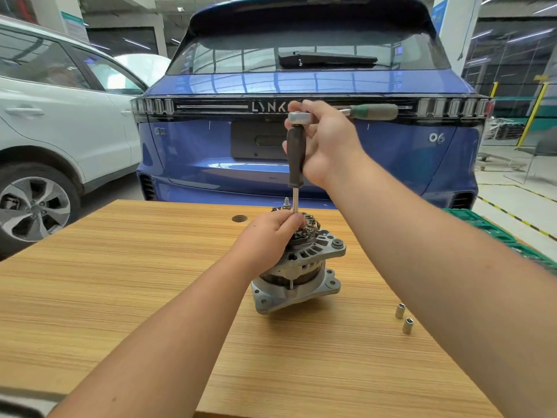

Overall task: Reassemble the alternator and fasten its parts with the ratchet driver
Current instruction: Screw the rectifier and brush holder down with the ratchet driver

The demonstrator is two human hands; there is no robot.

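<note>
Slippage is the main risk: the ratchet driver stands tall and upright over the alternator, at centre frame on the wooden surface, so a sideways pull on the green handle at upper right could tip the shaft off the fastener, or rock the housing on its flange. The right hand wraps its fingers round the ratchet head and black grip. The left hand pinches the shaft's lower end at the alternator's top, fingers curled closed. Two loose sockets lie at lower right, near the forearm, liable to be knocked.
</note>
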